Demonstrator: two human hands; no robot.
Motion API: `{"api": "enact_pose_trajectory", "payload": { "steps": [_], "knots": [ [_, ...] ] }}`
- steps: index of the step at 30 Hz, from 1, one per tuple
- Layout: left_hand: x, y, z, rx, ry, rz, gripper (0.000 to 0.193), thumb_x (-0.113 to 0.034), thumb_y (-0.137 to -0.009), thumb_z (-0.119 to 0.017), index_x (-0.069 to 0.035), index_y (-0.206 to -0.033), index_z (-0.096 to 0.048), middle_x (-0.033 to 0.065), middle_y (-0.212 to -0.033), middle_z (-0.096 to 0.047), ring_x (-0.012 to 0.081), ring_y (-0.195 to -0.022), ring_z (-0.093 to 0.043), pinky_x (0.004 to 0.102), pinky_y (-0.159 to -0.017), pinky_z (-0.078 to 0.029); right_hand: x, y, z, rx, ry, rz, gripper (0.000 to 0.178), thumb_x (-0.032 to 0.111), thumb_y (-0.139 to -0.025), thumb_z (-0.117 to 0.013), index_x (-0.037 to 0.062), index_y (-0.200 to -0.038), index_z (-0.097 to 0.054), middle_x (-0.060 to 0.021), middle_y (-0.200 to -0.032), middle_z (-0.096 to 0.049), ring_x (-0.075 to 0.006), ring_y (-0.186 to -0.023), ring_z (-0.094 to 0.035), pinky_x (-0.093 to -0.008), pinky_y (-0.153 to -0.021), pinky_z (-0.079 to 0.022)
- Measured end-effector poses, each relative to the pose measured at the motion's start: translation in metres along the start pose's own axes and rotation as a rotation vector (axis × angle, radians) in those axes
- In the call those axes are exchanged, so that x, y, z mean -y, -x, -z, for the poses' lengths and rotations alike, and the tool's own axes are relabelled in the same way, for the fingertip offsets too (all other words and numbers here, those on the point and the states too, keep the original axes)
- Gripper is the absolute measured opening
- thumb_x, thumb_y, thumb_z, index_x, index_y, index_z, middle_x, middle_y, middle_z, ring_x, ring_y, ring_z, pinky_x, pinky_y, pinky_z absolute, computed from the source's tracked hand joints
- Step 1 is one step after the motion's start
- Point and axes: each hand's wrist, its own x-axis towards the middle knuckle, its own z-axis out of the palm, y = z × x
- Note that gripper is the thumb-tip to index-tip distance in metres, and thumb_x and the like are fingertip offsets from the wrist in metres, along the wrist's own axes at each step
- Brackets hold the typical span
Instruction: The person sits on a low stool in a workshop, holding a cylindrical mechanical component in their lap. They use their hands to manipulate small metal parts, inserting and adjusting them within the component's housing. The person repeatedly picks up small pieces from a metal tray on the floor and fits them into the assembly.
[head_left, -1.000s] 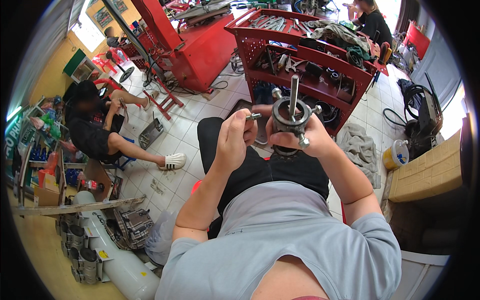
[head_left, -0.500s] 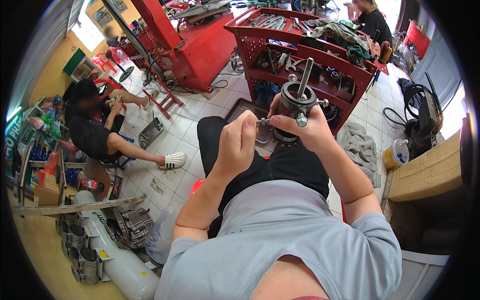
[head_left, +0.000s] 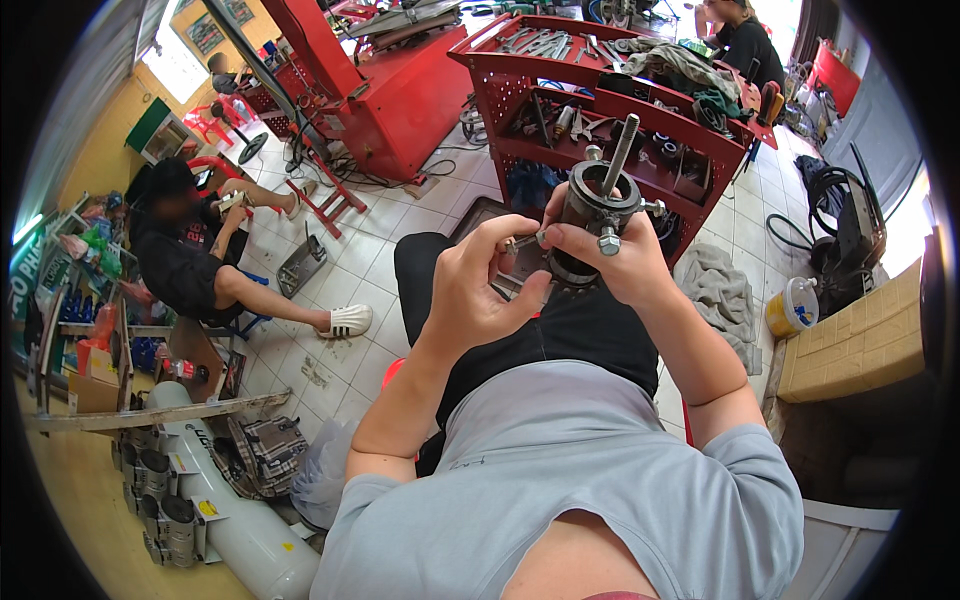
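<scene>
My right hand (head_left: 630,262) is wrapped round a dark metal cylinder (head_left: 578,222) held above my lap. A thick ring with several bolts (head_left: 608,243) sticking out caps its upper end, and a long threaded rod (head_left: 622,150) stands up from the middle, tilted slightly right. On the cylinder's left side a small bolt (head_left: 515,243) points toward my left hand (head_left: 485,280). The left thumb and forefinger are spread apart around that bolt; whether a fingertip touches it, I cannot tell.
Ahead stands a red tool trolley (head_left: 490,110) with spanners (head_left: 545,42) and rags on top. A grey cloth (head_left: 715,295) and a clear bucket (head_left: 790,308) are on the right. A seated person (head_left: 185,245) works at left. A grey tray (head_left: 303,265) lies on the tiled floor.
My left thumb and fingers have opened from their pinch on the small side bolt. The right hand and the metal cylinder have shifted slightly right.
</scene>
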Motion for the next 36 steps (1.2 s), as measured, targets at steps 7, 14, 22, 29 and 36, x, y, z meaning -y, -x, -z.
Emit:
{"api": "enact_pose_trajectory", "payload": {
  "steps": [7,14,22,29,36],
  "knots": [
    [-0.008,-0.002,-0.001,-0.125,0.151,0.107,0.029,-0.009,-0.069,-0.076,-0.005,-0.092,-0.059,-0.0043,-0.065,-0.047,0.0025,-0.053,-0.037,0.0176,-0.047,-0.027,-0.003,-0.001,0.003,-0.005,0.0,0.022,0.02,0.005,-0.082,-0.071,0.0016,-0.098,-0.06,-0.0034,-0.087,-0.063,-0.0112,-0.08,-0.062,-0.0265,-0.074,-0.049],
    [-0.007,-0.002,0.001,-0.045,0.133,0.189,0.023,-0.01,-0.07,-0.077,-0.005,-0.086,-0.061,-0.0056,-0.061,-0.045,0.0021,-0.052,-0.037,0.0183,-0.046,-0.026,-0.004,0.0,0.003,-0.001,0.018,0.022,0.021,0.005,-0.082,-0.071,0.0012,-0.099,-0.059,-0.0034,-0.089,-0.062,-0.0115,-0.08,-0.062,-0.0269,-0.074,-0.049],
    [-0.002,0.0,0.0,-0.03,0.063,0.2,0.021,-0.01,-0.073,-0.078,-0.006,-0.085,-0.061,-0.0078,-0.059,-0.043,0.0,-0.052,-0.034,0.017,-0.046,-0.024,-0.003,0.0,0.002,-0.016,0.028,0.028,0.02,0.005,-0.082,-0.071,0.0013,-0.098,-0.059,-0.0029,-0.088,-0.062,-0.0111,-0.08,-0.062,-0.0263,-0.073,-0.049],
    [-0.001,-0.001,0.002,0.062,0.015,0.171,0.029,-0.01,-0.071,-0.079,-0.005,-0.091,-0.06,-0.0076,-0.06,-0.044,0.0005,-0.051,-0.034,0.0175,-0.047,-0.024,0.0,0.0,0.002,-0.031,-0.002,0.011,0.021,0.006,-0.082,-0.071,0.0016,-0.098,-0.059,-0.0029,-0.087,-0.062,-0.011,-0.08,-0.062,-0.0261,-0.073,-0.049],
    [-0.008,-0.003,-0.006,-0.096,0.141,0.106,0.035,-0.011,-0.071,-0.08,-0.006,-0.099,-0.059,-0.0052,-0.059,-0.044,0.0024,-0.051,-0.036,0.0187,-0.046,-0.026,0.001,-0.001,0.002,-0.031,0.021,0.021,0.02,0.007,-0.082,-0.07,0.0018,-0.098,-0.059,-0.0027,-0.086,-0.062,-0.0112,-0.079,-0.062,-0.0262,-0.072,-0.049]
  ]
}}
